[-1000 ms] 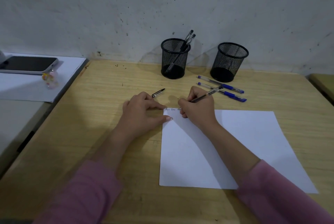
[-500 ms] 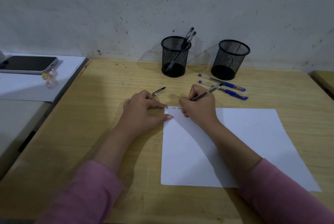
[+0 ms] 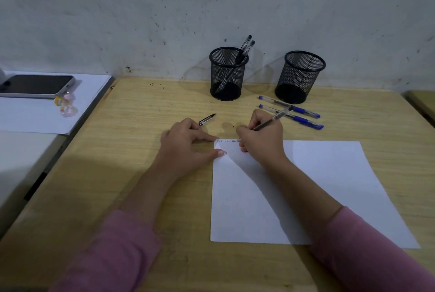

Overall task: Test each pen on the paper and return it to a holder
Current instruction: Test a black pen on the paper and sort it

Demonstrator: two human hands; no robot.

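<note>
My right hand [image 3: 261, 142] grips a black pen [image 3: 274, 118] with its tip on the top left of the white paper [image 3: 317, 185], beside small written words [image 3: 227, 141]. My left hand [image 3: 186, 143] holds the pen's cap [image 3: 207, 120] and presses the paper's left corner with its fingertips. Two black mesh holders stand at the wall: the left holder [image 3: 227, 75] has two black pens [image 3: 246, 48] in it, the right holder [image 3: 301, 77] looks empty. Two blue pens [image 3: 294, 114] lie in front of the right holder.
The wooden desk [image 3: 131, 150] runs to the wall. On a lower surface at the left lie a phone [image 3: 37, 85] on a white sheet [image 3: 35, 115] and a small colourful charm [image 3: 66, 104]. Another desk's edge [image 3: 423, 103] shows at far right.
My right hand has shifted slightly right along the top line, and more writing now shows left of it. My left hand stays on the paper's corner.
</note>
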